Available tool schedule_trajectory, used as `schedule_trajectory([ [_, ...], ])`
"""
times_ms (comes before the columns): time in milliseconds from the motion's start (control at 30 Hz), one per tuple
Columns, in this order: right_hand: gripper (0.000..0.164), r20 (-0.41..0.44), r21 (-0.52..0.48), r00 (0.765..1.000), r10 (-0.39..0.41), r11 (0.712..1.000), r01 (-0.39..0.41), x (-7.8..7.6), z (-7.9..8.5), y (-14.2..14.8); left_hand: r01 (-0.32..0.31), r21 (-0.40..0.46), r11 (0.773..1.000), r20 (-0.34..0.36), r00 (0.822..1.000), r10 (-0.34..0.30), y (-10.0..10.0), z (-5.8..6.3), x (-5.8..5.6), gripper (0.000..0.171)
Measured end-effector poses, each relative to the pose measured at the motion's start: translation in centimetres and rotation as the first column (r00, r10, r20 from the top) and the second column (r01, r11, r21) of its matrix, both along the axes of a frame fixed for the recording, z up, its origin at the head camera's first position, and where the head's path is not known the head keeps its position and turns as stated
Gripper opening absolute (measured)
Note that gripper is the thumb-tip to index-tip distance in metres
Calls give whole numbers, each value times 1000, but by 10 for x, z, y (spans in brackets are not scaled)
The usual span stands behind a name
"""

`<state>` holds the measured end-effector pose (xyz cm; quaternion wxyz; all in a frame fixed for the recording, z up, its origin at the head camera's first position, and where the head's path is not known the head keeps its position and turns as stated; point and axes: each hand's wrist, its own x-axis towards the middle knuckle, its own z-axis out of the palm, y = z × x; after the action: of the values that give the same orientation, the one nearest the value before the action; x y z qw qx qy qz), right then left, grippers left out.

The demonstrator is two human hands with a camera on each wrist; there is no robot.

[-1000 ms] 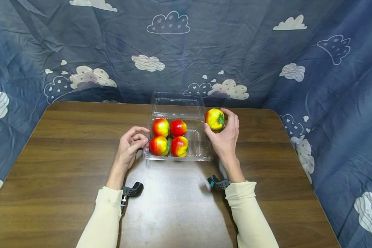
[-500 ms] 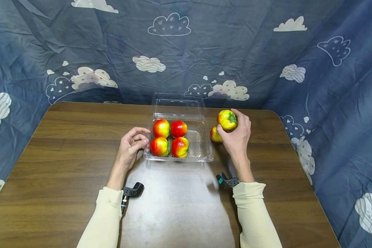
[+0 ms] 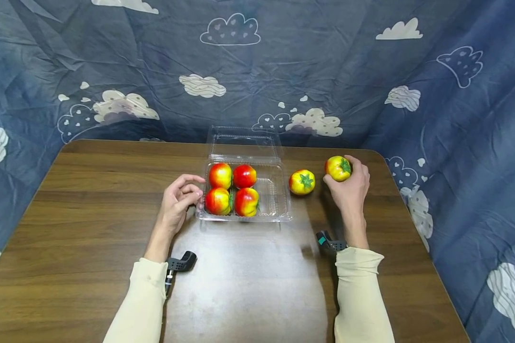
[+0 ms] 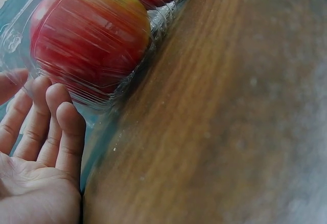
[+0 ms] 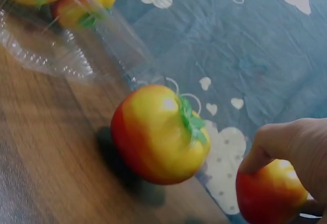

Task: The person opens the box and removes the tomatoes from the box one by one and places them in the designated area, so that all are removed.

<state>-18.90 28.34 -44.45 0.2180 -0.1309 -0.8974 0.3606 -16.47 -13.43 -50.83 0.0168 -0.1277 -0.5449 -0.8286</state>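
My right hand [image 3: 353,183] grips a red-and-yellow fruit [image 3: 337,168] with a green star-shaped leafy top between thumb and fingers, over the right back of the table. A second such fruit [image 3: 302,182] rests on the wood between that hand and a clear plastic clamshell box [image 3: 274,195]. The box stands with its lid [image 3: 244,144] raised at the back. Several like fruits [image 3: 246,202] fill its left and middle, and its right side holds none. My left hand [image 3: 176,202] has loosely bent fingers, with fingertips [image 4: 69,114] right at the box's left wall.
A brown wooden table [image 3: 90,214] lies under everything. Behind and to the right hangs a blue cloth [image 3: 347,71] with a cloud print. Each wrist wears a black camera mount [image 3: 182,262].
My right hand has carried its fruit rightward, away from the box. The second fruit, hidden a second ago, now shows fully on the table. My left hand stays by the box.
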Motion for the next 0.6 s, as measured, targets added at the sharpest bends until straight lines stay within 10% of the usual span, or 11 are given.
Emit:
schedule_trajectory([
  [600,94,299,-7,953,48,999,-48,1,-9,12,14,12,1000,-9,1000,-14,0,-2,-1,28],
])
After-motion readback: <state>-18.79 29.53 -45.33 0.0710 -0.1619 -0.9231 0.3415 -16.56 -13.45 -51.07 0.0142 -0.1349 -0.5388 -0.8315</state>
